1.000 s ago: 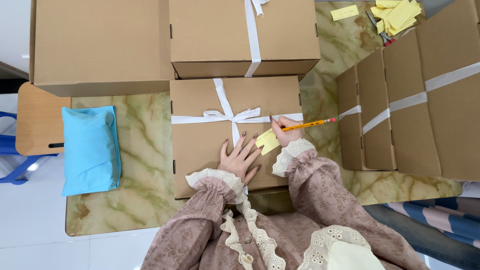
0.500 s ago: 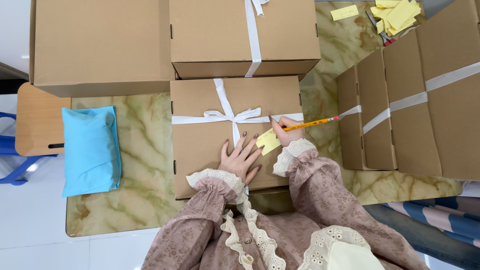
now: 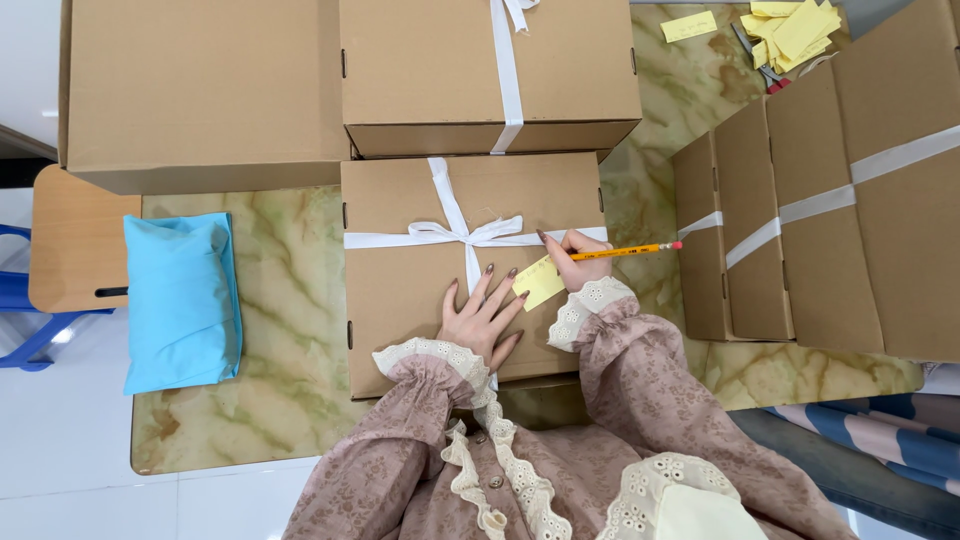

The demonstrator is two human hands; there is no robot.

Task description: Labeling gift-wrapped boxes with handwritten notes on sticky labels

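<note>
A brown cardboard box (image 3: 400,290) tied with a white ribbon bow (image 3: 462,233) lies in front of me on the marble table. My left hand (image 3: 482,318) rests flat on its lid with fingers spread, its fingertips touching a yellow sticky note (image 3: 538,282) stuck on the lid. My right hand (image 3: 578,262) grips an orange pencil (image 3: 625,251), its tip at the note's upper edge.
A second ribboned box (image 3: 480,75) and a large plain box (image 3: 200,90) stand behind. More ribboned boxes (image 3: 830,220) crowd the right. Loose yellow notes (image 3: 790,25) lie far right. A blue pouch (image 3: 180,300) lies left, beside a wooden chair (image 3: 70,240).
</note>
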